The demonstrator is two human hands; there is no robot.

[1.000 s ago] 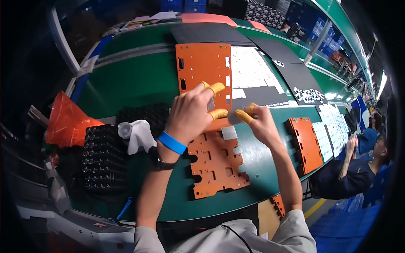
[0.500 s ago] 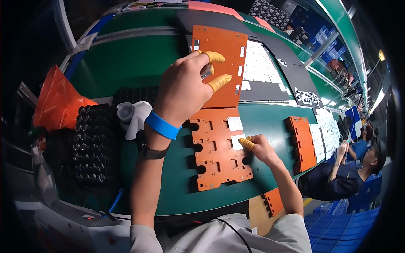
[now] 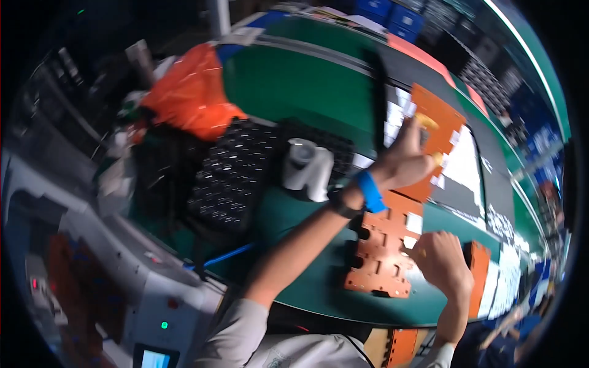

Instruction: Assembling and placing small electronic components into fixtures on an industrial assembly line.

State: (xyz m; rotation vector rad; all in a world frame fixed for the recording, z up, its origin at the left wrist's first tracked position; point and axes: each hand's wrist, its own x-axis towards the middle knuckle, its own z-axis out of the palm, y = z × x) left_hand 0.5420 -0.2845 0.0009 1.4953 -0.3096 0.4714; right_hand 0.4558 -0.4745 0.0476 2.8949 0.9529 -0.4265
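My left hand (image 3: 408,161), with yellow finger covers, a blue wristband and a dark watch, is over the upper orange panel (image 3: 445,110). Its fingers are bent around a small greyish thing, too blurred to name. Below that panel lies an orange plate with cut-outs (image 3: 374,267), apparently joined to it. A white rectangular piece (image 3: 414,222) sits in the plate's upper right part. My right hand (image 3: 443,260) is closed beside the plate's right edge, thumb and finger together. Motion blur hides what they hold, if anything.
Left of the plate stand a white roll (image 3: 308,168) and a black tray of round parts (image 3: 230,172). Behind them is an orange bag (image 3: 193,92). Another orange plate (image 3: 480,276) and white sheets (image 3: 506,279) lie right. A machine (image 3: 159,310) stands lower left.
The view has swung left, so the bench appears farther right and tilted. My right hand has lifted off the white piece and curled closed. My left hand stays over the upper panel.
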